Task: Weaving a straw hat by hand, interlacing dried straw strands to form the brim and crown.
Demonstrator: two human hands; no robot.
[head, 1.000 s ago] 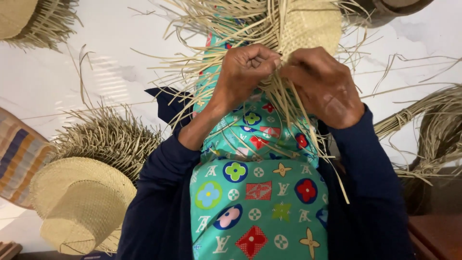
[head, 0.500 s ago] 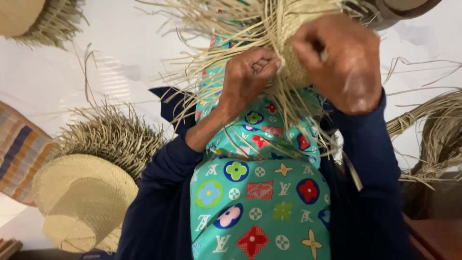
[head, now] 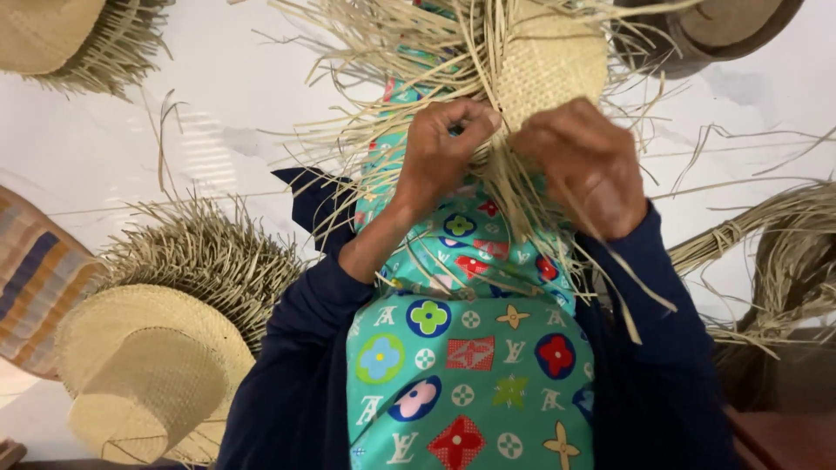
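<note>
A half-woven straw hat (head: 547,59) with long loose strands sits over my lap, which is covered by a turquoise patterned cloth (head: 470,365). My left hand (head: 444,152) pinches a few straw strands at the lower edge of the woven part. Beside it, my right hand (head: 579,161) grips more strands, knuckles toward the camera. The two hands almost touch. Loose straw ends (head: 557,252) hang down between and below them. Dark blue sleeves cover both forearms.
A finished-crown straw hat (head: 144,374) with an unwoven fringed brim lies at lower left on the white floor (head: 218,113). A striped woven mat (head: 35,278) is at the left edge. Another straw piece (head: 61,30) lies top left, a brown hat (head: 714,30) top right, a straw bundle (head: 775,235) at right.
My right hand has come back down from its raised position to the hat's edge beside the left hand. The left hand has stayed on the strands.
</note>
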